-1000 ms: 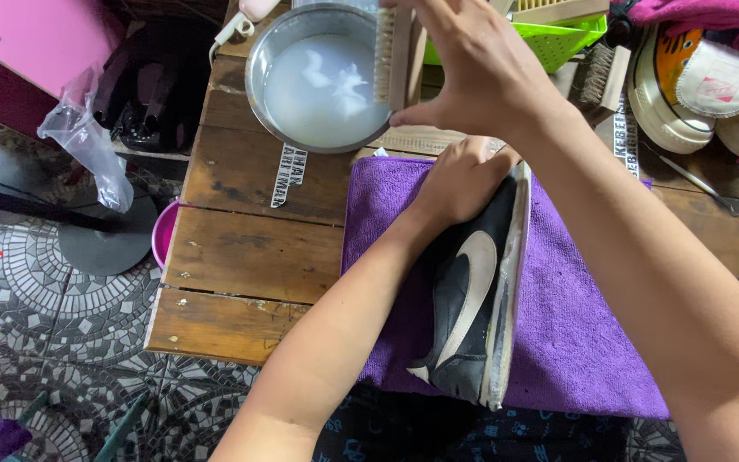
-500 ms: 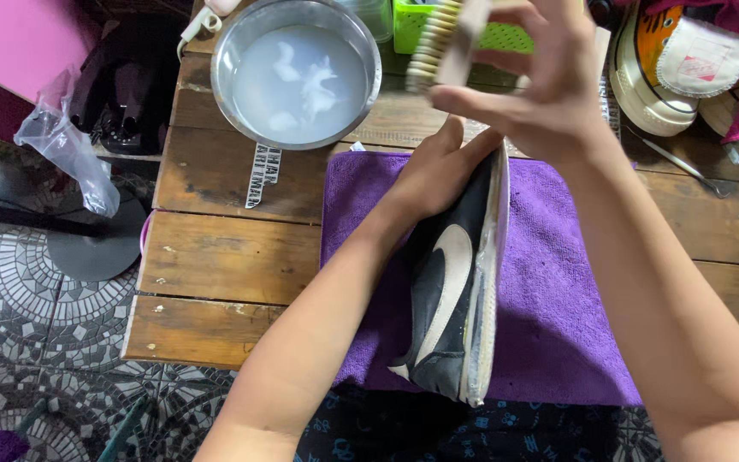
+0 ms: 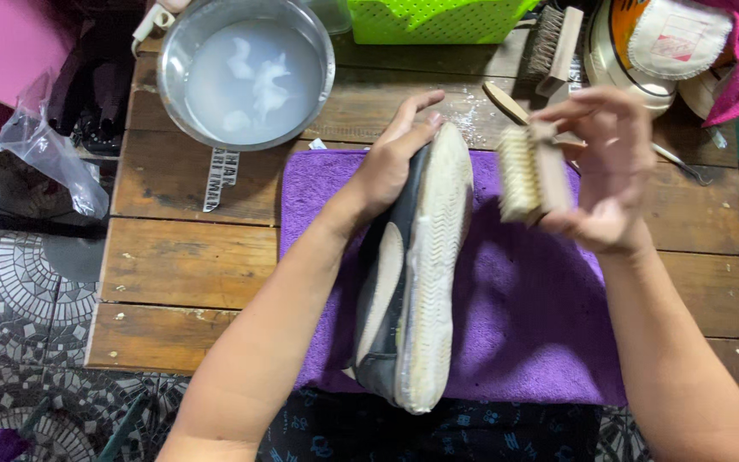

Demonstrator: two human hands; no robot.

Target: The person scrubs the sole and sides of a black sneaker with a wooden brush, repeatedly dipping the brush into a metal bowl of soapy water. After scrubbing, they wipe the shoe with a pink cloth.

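Two hands engaged | shoe (image 3: 412, 282) is held on its side on purple towel (image 3: 523, 325) by left hand (image 3: 391, 167) | brush (image 3: 530, 175) is gripped by right hand (image 3: 609, 171), beside sole | metal bowl (image 3: 245, 73) of cloudy water, green basket (image 3: 438, 19), spare brush (image 3: 553, 38) are set behind on wooden table (image 3: 181, 265) | clear plastic bag (image 3: 49, 150) hangs at left edge

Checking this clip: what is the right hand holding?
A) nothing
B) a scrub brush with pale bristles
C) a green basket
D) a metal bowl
B: the right hand grips a scrub brush beside the shoe that the left hand steadies.
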